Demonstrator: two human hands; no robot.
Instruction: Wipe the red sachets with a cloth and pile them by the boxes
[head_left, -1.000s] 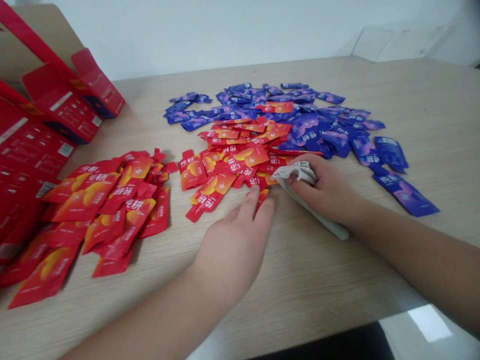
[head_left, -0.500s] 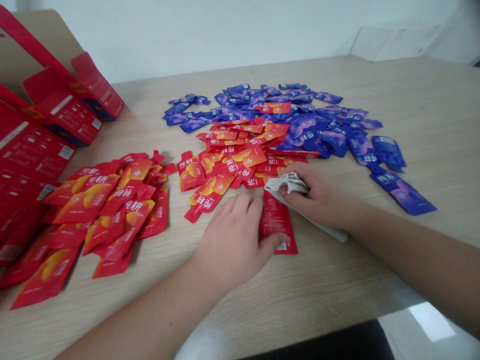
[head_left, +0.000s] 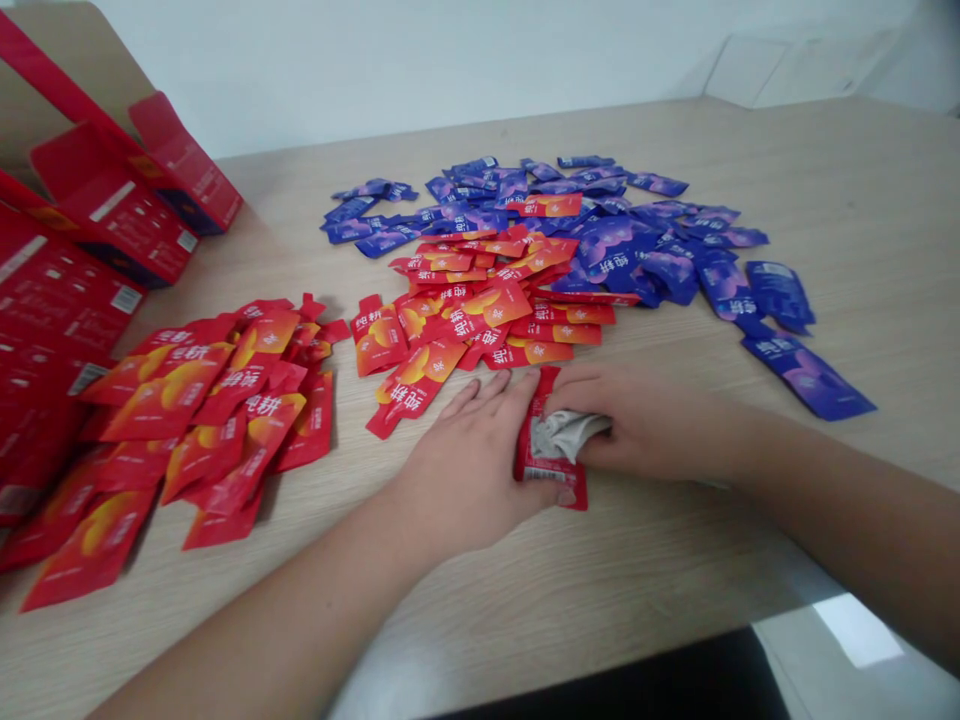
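A red sachet [head_left: 529, 458] lies back side up on the table in front of me, its printed text and barcode partly showing. My left hand [head_left: 480, 465] rests flat along its left side, fingers stretched out and thumb pressed on its lower end. My right hand [head_left: 619, 415] is closed around a crumpled whitish cloth [head_left: 567, 435], which touches the middle of the sachet. Just beyond my hands is a pile of red-orange sachets [head_left: 480, 312], partly overlapping a spread of blue-purple sachets [head_left: 615, 245].
To the left a second heap of red-orange sachets [head_left: 202, 400] lies on the wooden table [head_left: 817, 240]. Open red cartons [head_left: 67, 290] stand beside it at the left edge. A white wall [head_left: 450, 65] runs behind the table.
My right hand has moved the cloth down from the sachet's top end to its middle. The left hand stays on the sachet, its fingers a little more spread.
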